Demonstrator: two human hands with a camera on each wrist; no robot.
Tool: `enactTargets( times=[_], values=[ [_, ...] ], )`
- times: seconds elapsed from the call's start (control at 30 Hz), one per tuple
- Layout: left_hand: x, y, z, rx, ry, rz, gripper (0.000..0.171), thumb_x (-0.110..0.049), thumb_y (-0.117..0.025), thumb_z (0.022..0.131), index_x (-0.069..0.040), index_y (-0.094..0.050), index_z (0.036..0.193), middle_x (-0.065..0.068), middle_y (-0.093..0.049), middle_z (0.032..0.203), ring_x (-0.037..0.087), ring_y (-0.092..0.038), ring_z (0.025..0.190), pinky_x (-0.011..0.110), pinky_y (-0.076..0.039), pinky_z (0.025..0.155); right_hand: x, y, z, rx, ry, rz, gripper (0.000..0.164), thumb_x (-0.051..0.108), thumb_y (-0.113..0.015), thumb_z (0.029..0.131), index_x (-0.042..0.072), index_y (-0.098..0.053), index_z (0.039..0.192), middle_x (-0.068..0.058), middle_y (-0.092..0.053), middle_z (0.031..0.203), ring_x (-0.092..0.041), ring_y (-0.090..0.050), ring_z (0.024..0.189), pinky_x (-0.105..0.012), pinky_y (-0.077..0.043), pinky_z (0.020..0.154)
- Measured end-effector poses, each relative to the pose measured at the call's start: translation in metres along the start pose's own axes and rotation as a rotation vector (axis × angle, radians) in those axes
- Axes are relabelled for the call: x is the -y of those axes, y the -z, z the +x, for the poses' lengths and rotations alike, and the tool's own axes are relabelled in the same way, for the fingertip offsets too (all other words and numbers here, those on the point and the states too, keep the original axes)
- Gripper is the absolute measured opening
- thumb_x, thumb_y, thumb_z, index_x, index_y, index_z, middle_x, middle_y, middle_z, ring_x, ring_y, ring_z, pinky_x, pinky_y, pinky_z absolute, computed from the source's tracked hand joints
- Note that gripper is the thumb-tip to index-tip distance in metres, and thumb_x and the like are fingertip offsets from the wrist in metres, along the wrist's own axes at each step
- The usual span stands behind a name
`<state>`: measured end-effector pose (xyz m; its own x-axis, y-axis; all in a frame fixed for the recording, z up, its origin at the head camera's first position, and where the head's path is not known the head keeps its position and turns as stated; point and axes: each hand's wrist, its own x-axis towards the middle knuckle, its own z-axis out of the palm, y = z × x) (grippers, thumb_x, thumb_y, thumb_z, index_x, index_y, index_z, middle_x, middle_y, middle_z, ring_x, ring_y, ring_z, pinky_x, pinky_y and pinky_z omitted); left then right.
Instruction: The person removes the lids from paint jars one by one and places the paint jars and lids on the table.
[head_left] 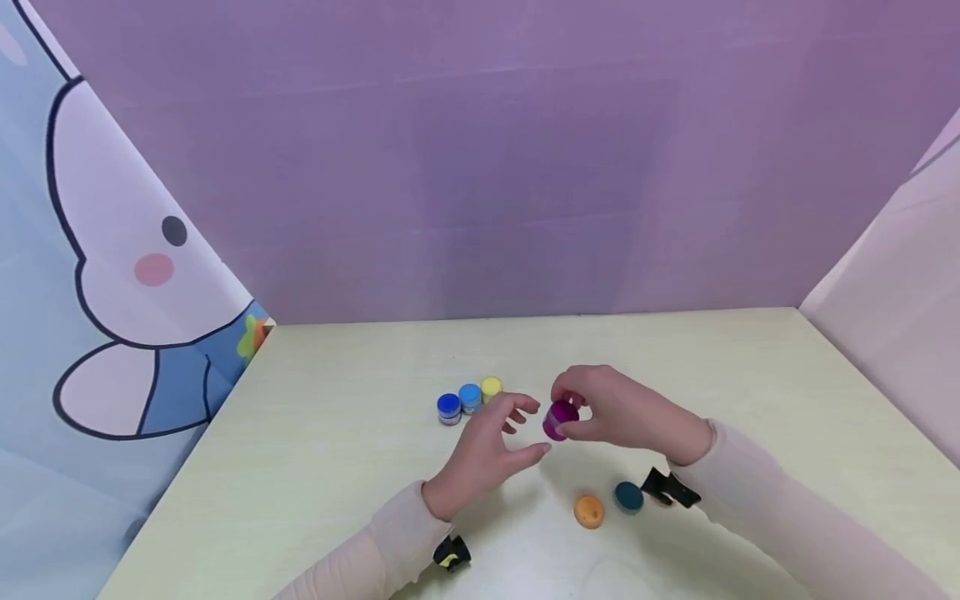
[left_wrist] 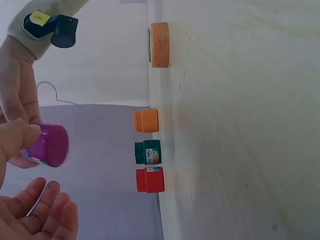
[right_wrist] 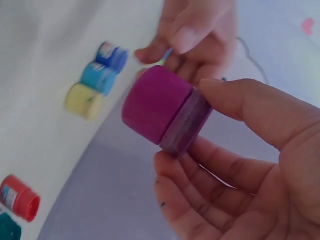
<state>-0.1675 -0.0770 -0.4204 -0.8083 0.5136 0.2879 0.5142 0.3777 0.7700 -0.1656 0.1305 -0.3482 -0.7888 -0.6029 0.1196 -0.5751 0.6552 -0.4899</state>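
My right hand (head_left: 611, 412) pinches a small purple paint jar (head_left: 560, 420) between thumb and fingers, raised over the table. In the right wrist view, this jar (right_wrist: 155, 104) is tilted, its smooth purple part facing the left hand and its clear band beside my right thumb. Just left of the jar is my left hand (head_left: 487, 454), thumb and fingers spread apart, holding nothing. From the left wrist, its thumb overlaps the purple jar (left_wrist: 54, 145), and its other fingers lie below, relaxed.
Behind the left hand, dark blue (head_left: 449, 408), light blue (head_left: 470, 397) and yellow (head_left: 492, 387) jars stand in a row. Nearer are orange (head_left: 589, 511) and teal (head_left: 628, 497) jars, with a red jar (left_wrist: 150, 180) beside the teal one. A thick orange disc (left_wrist: 160, 45) also shows.
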Motion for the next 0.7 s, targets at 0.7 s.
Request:
enactTargets(
  times=[0.7],
  values=[
    [-0.006,0.0,-0.004,0.02,-0.091,0.034,0.034,-0.023,-0.076,0.08,-0.012,-0.064,0.109,-0.004,-0.065,0.099,0.02,-0.059,0.094,0.031,-0.05,0.082,0.024,-0.014,-0.018,-0.151,0.04,-0.013,0.018,0.016,-0.077,0.078,0.014,-0.065,0.092,0.012,-0.059,0.084,-0.004,-0.055,0.077,-0.022,-0.05,0.07]
  ],
)
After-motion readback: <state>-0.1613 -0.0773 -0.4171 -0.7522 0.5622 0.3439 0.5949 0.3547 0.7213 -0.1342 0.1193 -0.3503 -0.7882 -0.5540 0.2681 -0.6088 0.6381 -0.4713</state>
